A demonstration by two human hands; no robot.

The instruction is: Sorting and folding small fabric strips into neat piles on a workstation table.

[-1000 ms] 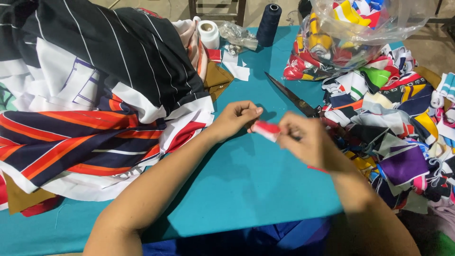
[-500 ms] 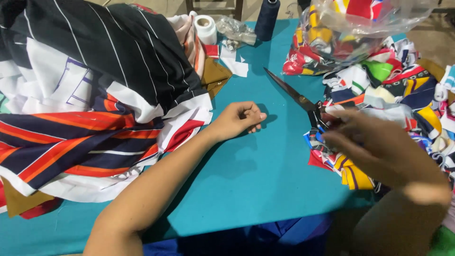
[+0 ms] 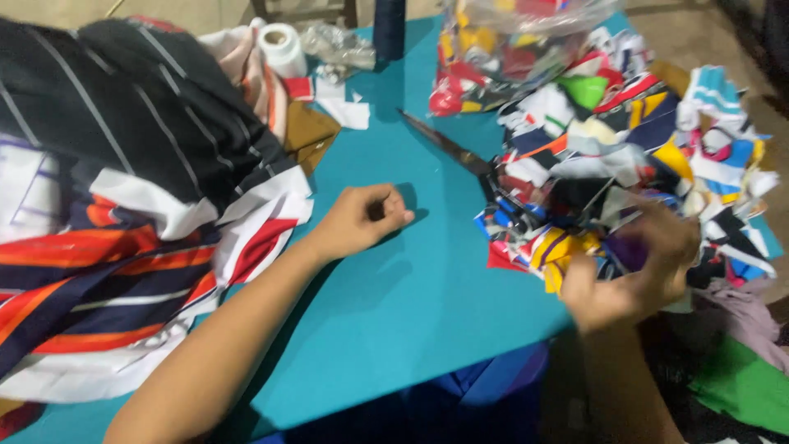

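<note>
Head view: left hand [image 3: 357, 220] rests curled shut, empty, mid-frame on the teal surface [image 3: 411, 312]; right hand [image 3: 633, 271], blurred, digs into the scrap pile [image 3: 625, 173] at right, grip unclear. Best pinch one scrap cleanly, clear of the scissors [image 3: 448, 148].

Even indoor light; right side perhaps motion-blurred.

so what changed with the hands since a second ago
The right hand left the middle of the teal cloth, where both hands pinched a small red-and-white scrap, and moved right into the scrap pile. The scrap is no longer visible. The left hand stayed put, loosely curled. Scissors unmoved.
</note>
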